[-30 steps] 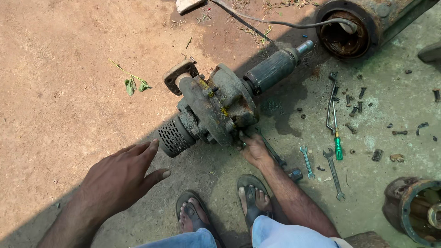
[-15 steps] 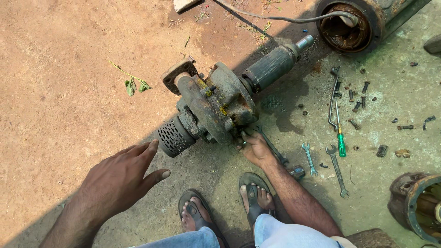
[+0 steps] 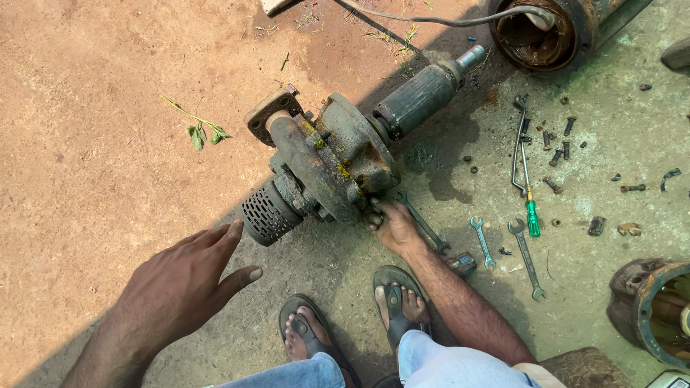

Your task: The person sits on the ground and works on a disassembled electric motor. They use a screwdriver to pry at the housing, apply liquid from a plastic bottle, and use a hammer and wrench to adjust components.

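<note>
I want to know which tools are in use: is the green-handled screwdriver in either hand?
No. The green-handled screwdriver lies on the ground, apart from the right hand at the pump and the empty left hand.

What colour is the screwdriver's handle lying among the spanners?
Green: the slim metal screwdriver's plastic handle shows best in the head view.

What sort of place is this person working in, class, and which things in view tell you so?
Probably an open-air repair yard: a rusty pump lies on bare ground, spanners and loose bolts are scattered on the concrete, and other worn machine housings sit nearby.
</note>
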